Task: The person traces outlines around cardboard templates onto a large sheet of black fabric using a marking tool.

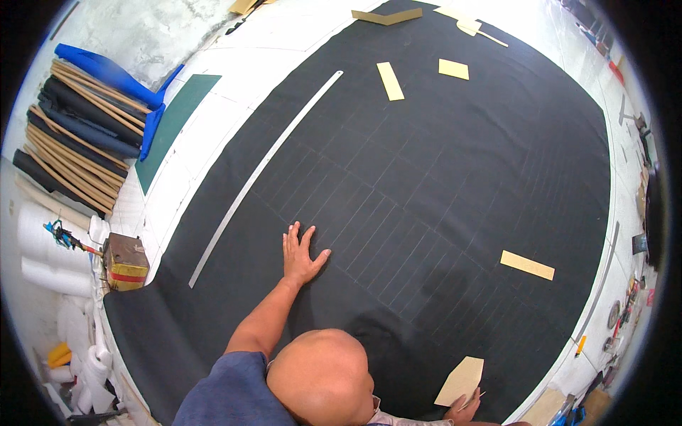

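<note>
On one black fabric sheet (497, 128), the left grip (304, 263) spreads wide, empty; the right grip (465, 406) closes round one thin pale stick (482, 395), touching one tan angular card template (462, 378); one long silver ruler (257, 172) lies leftward.

We look through bright light that bleaches the white floor (554, 32) toward the top. Soft shadows darken the black cloth (426, 177) near the lower middle. We see the ruler (266, 158) bowed by fisheye distortion, black corners, and smeared detail along the right rim.
</note>
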